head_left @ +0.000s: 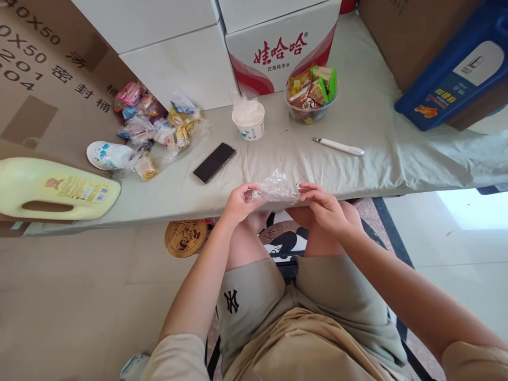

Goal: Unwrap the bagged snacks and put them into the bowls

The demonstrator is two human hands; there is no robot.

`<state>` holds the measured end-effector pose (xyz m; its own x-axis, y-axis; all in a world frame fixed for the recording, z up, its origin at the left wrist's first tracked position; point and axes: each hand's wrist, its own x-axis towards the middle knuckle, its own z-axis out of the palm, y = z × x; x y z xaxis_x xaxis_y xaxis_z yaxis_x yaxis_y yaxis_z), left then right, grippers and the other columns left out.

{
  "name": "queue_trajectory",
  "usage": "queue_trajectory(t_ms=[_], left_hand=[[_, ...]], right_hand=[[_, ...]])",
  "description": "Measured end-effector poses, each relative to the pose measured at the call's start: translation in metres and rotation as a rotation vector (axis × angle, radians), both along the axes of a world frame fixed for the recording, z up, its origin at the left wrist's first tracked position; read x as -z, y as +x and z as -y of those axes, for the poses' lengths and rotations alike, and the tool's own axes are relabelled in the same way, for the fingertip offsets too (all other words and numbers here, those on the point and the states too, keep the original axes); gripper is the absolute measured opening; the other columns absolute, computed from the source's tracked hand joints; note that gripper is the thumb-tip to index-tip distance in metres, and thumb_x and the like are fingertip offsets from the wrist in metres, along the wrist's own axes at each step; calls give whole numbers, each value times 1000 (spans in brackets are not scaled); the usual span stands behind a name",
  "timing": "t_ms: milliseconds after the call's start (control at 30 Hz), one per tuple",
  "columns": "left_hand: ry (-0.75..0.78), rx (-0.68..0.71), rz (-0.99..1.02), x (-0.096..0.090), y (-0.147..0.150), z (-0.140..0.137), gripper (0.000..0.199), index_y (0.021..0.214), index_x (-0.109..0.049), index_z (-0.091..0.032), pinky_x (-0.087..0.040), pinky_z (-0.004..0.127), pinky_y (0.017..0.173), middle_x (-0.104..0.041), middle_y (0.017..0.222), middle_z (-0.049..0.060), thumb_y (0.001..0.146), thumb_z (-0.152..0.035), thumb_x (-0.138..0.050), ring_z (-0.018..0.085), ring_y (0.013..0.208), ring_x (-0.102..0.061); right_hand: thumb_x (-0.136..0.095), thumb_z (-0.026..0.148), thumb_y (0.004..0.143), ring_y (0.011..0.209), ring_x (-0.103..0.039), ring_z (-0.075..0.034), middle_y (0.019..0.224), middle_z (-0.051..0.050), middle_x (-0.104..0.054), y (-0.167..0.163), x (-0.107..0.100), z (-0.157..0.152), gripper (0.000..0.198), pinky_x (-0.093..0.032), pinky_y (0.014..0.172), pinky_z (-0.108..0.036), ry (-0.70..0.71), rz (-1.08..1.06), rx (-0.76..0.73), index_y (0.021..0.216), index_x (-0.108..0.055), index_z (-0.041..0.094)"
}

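A crumpled clear plastic bag (275, 188) lies at the front edge of the cloth-covered table, stretched between my hands. My left hand (241, 203) pinches its left end between thumb and fingers, where the plastic is bunched up. At the bag's right end, my right hand (323, 206) has its fingertips closed on the plastic; the thumb is partly hidden. Beyond the bag stand a paper cup (250, 127) with clear plastic sticking out of its top and a clear bowl (311, 112) full of wrapped snacks. A black phone (215, 163) lies to the left, and a white-handled cutter (338, 146) to the right.
Wrapped snacks and loose plastic (166, 129) are heaped at the left, beside a tipped paper cup (107, 155) and a yellow jug (59, 188). White cartons (278, 53) line the back. On the right stands a blue jug (452, 69). A round wooden stool (186, 238) is below.
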<state>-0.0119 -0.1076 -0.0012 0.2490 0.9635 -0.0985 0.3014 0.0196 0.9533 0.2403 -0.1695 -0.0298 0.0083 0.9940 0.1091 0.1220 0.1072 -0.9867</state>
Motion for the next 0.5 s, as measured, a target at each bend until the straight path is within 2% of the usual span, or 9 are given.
queue_trajectory(t_ms=[133, 200, 267, 333, 400, 433, 500], left_hand=[[289, 207, -238, -18, 2, 13, 28, 104, -68, -21, -49, 37, 101, -66, 120, 9, 76, -19, -69, 24, 118, -61], [435, 302, -381, -29, 5, 23, 30, 108, -70, -23, -47, 40, 105, -64, 126, 10, 81, -12, -61, 25, 119, -61], [512, 345, -447, -40, 9, 32, 33, 109, -71, -24, -50, 40, 100, -63, 124, 9, 84, -9, -55, 23, 110, -64], [548, 340, -401, -49, 12, 40, 31, 107, -71, -25, -53, 37, 95, -64, 120, 8, 86, -9, -54, 20, 102, -65], [531, 296, -245, -55, 14, 45, 27, 106, -69, -26, -54, 34, 91, -63, 117, 7, 87, -11, -57, 18, 101, -65], [490, 256, -132, -57, 14, 46, 28, 109, -67, -26, -55, 32, 89, -63, 116, 6, 86, -14, -60, 17, 101, -65], [332, 159, 116, -59, 12, 45, 45, 123, -58, -30, -56, 31, 87, -62, 121, 5, 81, -20, -69, 17, 104, -66]], right_hand=[[-53, 26, 89, 127, -58, -25, 124, -8, -65, 5, -13, 1, 13, -41, 109, -47, 2, 112, 69, 94, -64, 25], [-51, 27, 91, 127, -57, -25, 125, -9, -66, 6, -25, 2, 15, -41, 108, -47, -7, 158, 73, 101, -62, 25], [-49, 30, 93, 128, -56, -25, 131, -9, -64, 4, -40, 1, 20, -40, 109, -45, 17, 191, 40, 109, -61, 25], [-56, 35, 90, 132, -53, -26, 139, -10, -60, -1, -53, -2, 31, -39, 110, -44, 74, 231, -53, 119, -59, 25], [-67, 36, 81, 128, -55, -29, 136, -11, -62, -7, -65, -6, 45, -40, 107, -43, 121, 294, -169, 123, -58, 24], [-70, 35, 77, 121, -59, -29, 126, -10, -67, -10, -70, -8, 44, -43, 102, -42, 118, 328, -222, 119, -60, 23], [-67, 34, 79, 94, -65, -25, 95, -6, -71, -14, -79, -12, 25, -47, 84, -37, 60, 384, -287, 100, -65, 22]])
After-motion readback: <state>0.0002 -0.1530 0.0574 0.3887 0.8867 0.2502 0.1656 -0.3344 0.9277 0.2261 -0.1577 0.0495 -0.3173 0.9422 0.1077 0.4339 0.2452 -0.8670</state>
